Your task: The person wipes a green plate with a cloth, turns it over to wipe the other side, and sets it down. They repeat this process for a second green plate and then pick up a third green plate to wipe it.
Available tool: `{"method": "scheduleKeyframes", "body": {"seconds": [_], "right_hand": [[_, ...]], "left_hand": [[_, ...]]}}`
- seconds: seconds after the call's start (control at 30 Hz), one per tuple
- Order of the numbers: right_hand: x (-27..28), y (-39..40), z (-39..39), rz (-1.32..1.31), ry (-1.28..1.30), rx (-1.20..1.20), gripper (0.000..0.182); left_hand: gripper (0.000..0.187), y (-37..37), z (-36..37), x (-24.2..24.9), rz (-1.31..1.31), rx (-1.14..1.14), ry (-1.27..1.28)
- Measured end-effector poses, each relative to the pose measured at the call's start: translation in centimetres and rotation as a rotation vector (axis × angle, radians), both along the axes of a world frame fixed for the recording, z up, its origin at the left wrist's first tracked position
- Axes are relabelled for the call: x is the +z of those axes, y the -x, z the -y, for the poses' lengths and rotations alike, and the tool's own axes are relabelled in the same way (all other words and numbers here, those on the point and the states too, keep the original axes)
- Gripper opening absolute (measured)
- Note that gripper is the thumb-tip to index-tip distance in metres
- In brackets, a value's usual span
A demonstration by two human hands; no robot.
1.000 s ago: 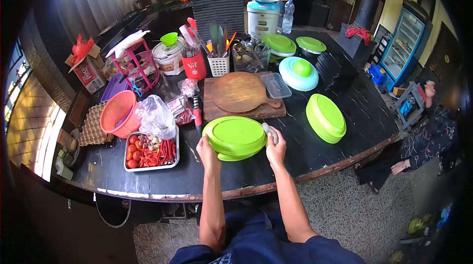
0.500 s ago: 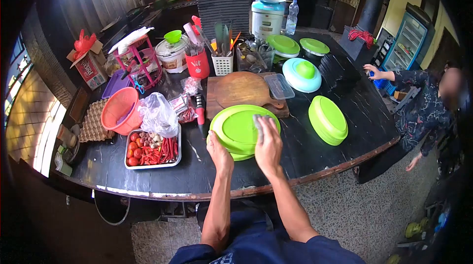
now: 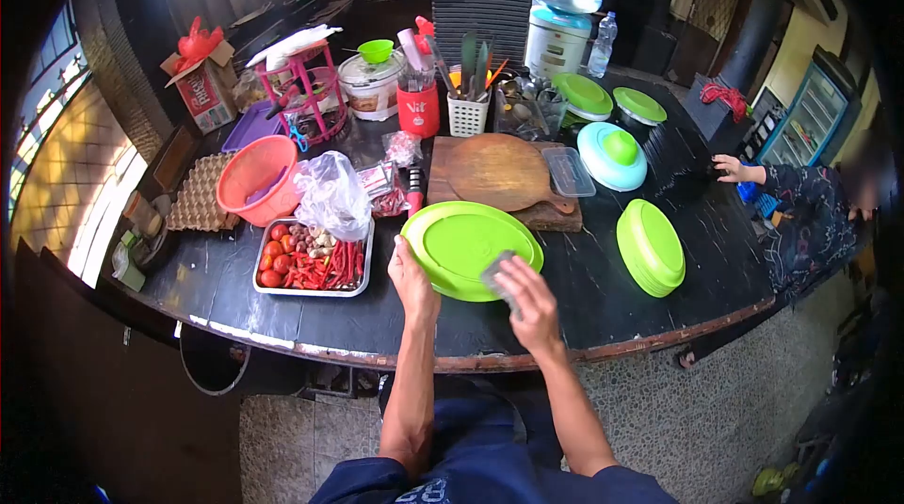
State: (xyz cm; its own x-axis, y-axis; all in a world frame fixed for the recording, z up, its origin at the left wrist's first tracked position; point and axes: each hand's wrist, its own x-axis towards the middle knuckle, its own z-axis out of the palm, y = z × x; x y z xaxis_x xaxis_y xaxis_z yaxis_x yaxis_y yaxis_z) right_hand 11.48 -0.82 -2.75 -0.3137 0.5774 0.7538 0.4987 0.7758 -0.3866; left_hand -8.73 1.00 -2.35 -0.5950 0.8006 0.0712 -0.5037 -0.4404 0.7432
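Observation:
My left hand (image 3: 413, 284) grips the left edge of a green oval plate (image 3: 461, 245), tilted with its underside showing. A grey cloth (image 3: 501, 280) is pinched in my right hand (image 3: 533, 304), against the plate's lower right edge. To the right, a stack of green oval plates (image 3: 651, 248) stands on the black table (image 3: 574, 311). Behind the held plate lie a round wooden board (image 3: 497, 172) and a clear plastic lid (image 3: 569, 172).
At the left are a tray of tomatoes and chillies (image 3: 314, 257), an orange basket (image 3: 258, 180) and egg trays (image 3: 202, 193). Utensil holders (image 3: 468, 115) and covered dishes (image 3: 613, 156) stand further back. Another person (image 3: 810, 212) is at the table's right side.
My right hand has moved with the cloth from the plate's upper face to its lower right edge. The plate is tilted more. The view has shifted left, and the other person leans lower.

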Motion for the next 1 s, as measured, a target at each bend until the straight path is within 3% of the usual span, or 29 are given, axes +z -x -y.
{"method": "scheduleKeyframes", "body": {"seconds": [0.17,0.23,0.37,0.43,0.53,0.63,0.77,0.83,0.9,1.0], "right_hand": [[0.6,-0.9,-2.5,-0.365,0.131,-0.357,0.032],[1.6,0.3,-2.6,-0.370,0.216,-0.330,0.031],[2.7,4.3,-0.8,-0.239,0.073,-0.274,0.032],[3.5,4.9,0.7,-0.250,0.157,-0.106,0.032],[3.7,5.0,2.6,-0.144,0.134,0.093,0.048],[2.4,3.0,3.0,0.001,0.119,0.181,0.053],[-0.3,-0.3,0.7,-0.005,0.060,-0.040,0.053],[-0.2,-1.5,-0.9,-0.076,0.073,-0.179,0.050],[0.3,-1.3,-2.1,-0.404,0.222,-0.315,0.039],[2.2,-0.9,-3.2,-0.390,0.240,-0.364,0.037]], "left_hand": [[0.044,0.9,0.7,-0.1,-0.191,-0.193,0.126],[0.042,-0.6,1.3,0.9,-0.239,-0.320,0.122],[0.039,-4.2,0.1,-1.8,-0.348,-0.205,0.172],[0.040,-4.1,0.4,-0.4,-0.341,-0.181,0.151],[0.044,-3.0,0.5,0.4,-0.162,-0.091,0.043],[0.048,-1.2,0.2,0.2,0.021,-0.025,0.019],[0.044,1.7,0.7,0.4,0.055,0.023,0.010],[0.044,2.0,0.8,0.5,0.034,0.017,-0.007],[0.044,1.9,0.8,0.7,0.048,-0.006,-0.003],[0.045,0.8,0.7,1.0,-0.045,-0.043,0.058]]}}
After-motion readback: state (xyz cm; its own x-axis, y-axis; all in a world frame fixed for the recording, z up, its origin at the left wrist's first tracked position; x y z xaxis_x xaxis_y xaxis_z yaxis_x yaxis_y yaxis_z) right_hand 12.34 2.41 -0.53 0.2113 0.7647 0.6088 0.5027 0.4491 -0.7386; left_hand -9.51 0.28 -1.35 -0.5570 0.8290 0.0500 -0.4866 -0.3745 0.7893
